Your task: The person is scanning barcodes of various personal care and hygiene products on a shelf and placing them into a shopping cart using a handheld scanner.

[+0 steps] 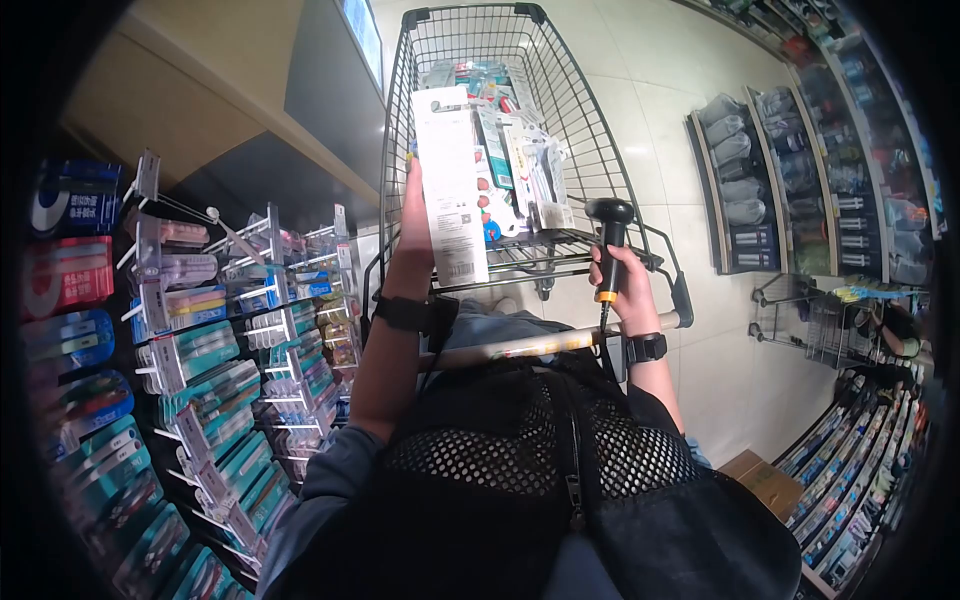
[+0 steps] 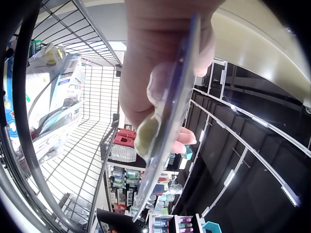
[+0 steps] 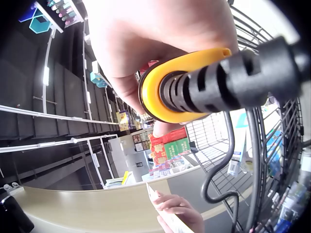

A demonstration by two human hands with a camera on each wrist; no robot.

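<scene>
A long white package (image 1: 450, 190) with a barcode at its lower end is in my left hand (image 1: 415, 230), above the near left part of the cart's basket. In the left wrist view the package (image 2: 170, 121) is edge-on, clear bulges on one side, with fingers of the left hand (image 2: 146, 53) on both sides. My right hand (image 1: 632, 285) grips a black handheld device (image 1: 612, 235) upright by its handle, right of the package. The right wrist view shows the right hand (image 3: 160, 29) around the device's yellow-orange base ring (image 3: 153, 92), a black cable sleeve running out.
A wire shopping cart (image 1: 595, 110) holds several packaged goods (image 1: 490, 150). Racks of hanging packages (image 1: 215, 390) stand at the left, beside a beige counter (image 1: 230, 60). On the right are shelves (image 1: 740, 190), another cart (image 1: 815, 325) and a person (image 1: 895, 335).
</scene>
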